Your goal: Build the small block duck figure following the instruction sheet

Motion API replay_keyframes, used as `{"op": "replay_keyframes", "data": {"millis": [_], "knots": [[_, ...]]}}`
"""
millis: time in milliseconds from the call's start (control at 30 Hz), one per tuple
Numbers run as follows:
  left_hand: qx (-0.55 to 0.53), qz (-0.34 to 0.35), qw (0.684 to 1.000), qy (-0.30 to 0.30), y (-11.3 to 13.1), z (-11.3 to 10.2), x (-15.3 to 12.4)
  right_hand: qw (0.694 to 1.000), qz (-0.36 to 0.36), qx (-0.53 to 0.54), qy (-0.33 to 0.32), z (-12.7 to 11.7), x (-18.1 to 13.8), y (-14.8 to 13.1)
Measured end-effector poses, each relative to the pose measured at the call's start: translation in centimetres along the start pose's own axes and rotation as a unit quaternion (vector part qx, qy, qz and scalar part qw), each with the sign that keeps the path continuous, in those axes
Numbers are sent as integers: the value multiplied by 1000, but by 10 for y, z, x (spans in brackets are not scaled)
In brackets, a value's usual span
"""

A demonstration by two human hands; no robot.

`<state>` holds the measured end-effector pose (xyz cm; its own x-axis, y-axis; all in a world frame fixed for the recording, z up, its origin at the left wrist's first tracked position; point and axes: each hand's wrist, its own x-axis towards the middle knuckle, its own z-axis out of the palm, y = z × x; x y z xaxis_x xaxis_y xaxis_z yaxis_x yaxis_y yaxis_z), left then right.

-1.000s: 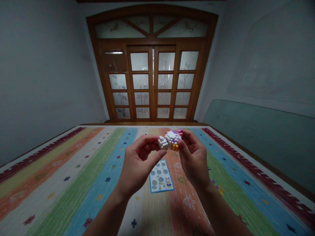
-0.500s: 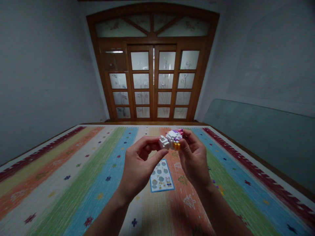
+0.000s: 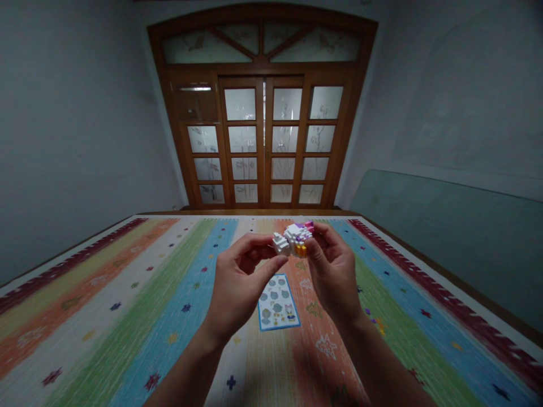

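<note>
Above the table, a small building-block figure [image 3: 298,234] in white, purple, pink and orange is held between both hands. My right hand [image 3: 333,265] grips its pink and orange side with thumb and fingers. At its left end is a stepped white block section [image 3: 280,244], pinched by the thumb and fingertips of my left hand [image 3: 244,271]. Whether that white section is joined to the rest I cannot tell. Below the hands lies a picture instruction sheet [image 3: 278,302] with a blue border, flat on the cloth.
A striped, multicoloured cloth [image 3: 161,316] covers the table. Several small purple and orange pieces [image 3: 377,323] lie on it, right of my right forearm. Beyond the far table edge stand wooden glass doors [image 3: 263,141]. A pale green panel [image 3: 445,232] is at the right.
Both hands keep their grip, and the block figure has shifted very slightly left and tilted a little. The sheet and loose pieces stay where they were.
</note>
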<state>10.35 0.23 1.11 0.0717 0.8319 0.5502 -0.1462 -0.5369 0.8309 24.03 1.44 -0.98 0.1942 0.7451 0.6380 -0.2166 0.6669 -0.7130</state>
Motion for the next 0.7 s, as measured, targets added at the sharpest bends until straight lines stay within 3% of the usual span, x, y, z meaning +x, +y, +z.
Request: {"op": "replay_keyframes", "data": {"millis": [700], "knots": [[16,4,1000,13,1,1,-1,999,30,25,-11,-1,4,1]]}}
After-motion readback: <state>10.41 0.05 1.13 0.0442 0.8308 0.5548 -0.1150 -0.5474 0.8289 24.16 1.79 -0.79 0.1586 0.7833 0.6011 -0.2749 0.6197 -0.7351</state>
